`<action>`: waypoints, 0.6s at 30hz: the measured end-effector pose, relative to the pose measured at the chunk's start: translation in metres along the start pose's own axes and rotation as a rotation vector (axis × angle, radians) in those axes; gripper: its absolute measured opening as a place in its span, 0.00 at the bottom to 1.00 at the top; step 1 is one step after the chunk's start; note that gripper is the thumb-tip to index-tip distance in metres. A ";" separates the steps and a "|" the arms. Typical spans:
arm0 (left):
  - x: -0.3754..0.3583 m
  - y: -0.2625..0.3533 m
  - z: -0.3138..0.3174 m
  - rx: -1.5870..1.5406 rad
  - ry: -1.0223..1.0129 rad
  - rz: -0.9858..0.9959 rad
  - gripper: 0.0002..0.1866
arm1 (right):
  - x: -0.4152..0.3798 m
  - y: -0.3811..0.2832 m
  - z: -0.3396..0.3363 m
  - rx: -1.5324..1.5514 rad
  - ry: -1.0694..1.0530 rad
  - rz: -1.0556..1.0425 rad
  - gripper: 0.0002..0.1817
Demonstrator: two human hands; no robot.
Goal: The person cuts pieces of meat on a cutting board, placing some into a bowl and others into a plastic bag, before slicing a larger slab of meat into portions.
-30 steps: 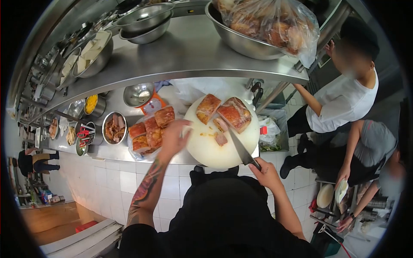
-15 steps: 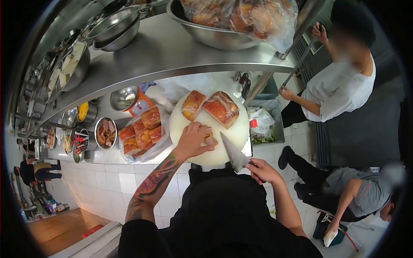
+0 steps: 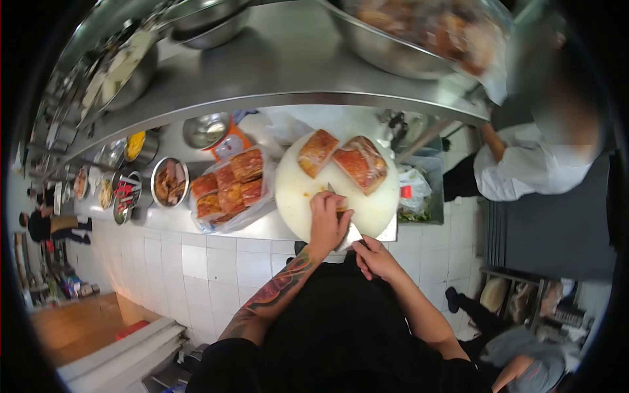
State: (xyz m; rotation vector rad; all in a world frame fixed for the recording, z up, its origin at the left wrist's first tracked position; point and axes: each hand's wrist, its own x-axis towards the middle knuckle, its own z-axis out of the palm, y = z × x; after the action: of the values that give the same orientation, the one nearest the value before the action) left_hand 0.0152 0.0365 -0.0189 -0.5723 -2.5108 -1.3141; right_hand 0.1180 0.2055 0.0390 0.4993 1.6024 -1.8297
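On the round white cutting board (image 3: pixel 298 209) lie two large browned meat blocks, a narrower one (image 3: pixel 318 154) and a wider one (image 3: pixel 360 165). My left hand (image 3: pixel 329 223) presses on a small piece of meat (image 3: pixel 341 204) near the front of the board, its fingers bent over it and hiding most of it. My right hand (image 3: pixel 379 257) is wrapped round the handle of a knife. The knife's blade (image 3: pixel 350 238) lies close against the right side of my left hand, its tip partly hidden.
Bagged meat blocks (image 3: pixel 230 187) and a bowl of meat pieces (image 3: pixel 170 182) stand left of the board. A steel shelf (image 3: pixel 275 65) overhangs the back. Right of the counter is a bin (image 3: pixel 429 216); a person in white (image 3: pixel 534 164) stands beyond, another person (image 3: pixel 524 357) lower right.
The knife has moved in from the right to beside my left hand and the small piece. The view has shifted, and the person in white now has an arm lower, by the shelf post.
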 end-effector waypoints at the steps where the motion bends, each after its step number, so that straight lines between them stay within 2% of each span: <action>1: -0.001 -0.001 0.001 -0.012 0.028 0.000 0.22 | -0.003 -0.003 -0.001 -0.027 -0.008 0.019 0.16; 6: 0.005 0.002 -0.028 -0.127 0.081 0.014 0.23 | -0.015 -0.039 0.017 -0.156 -0.042 0.029 0.15; 10: 0.015 -0.010 -0.089 -0.053 0.245 0.005 0.22 | -0.007 -0.083 0.062 -0.250 -0.099 0.008 0.15; 15: 0.013 -0.127 -0.203 0.244 0.553 -0.028 0.19 | 0.079 -0.118 0.169 -0.518 -0.355 -0.124 0.17; 16: 0.016 -0.145 -0.233 0.243 0.594 -0.155 0.15 | 0.100 -0.126 0.195 -0.561 -0.407 -0.150 0.17; 18: 0.031 -0.195 -0.290 0.215 0.725 -0.184 0.13 | 0.121 -0.148 0.244 -0.579 -0.452 -0.218 0.19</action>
State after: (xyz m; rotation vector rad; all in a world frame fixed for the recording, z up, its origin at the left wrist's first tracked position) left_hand -0.0899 -0.2967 0.0145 0.1721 -2.0693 -1.0305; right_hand -0.0388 -0.0526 0.1115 -0.3364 1.7901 -1.3839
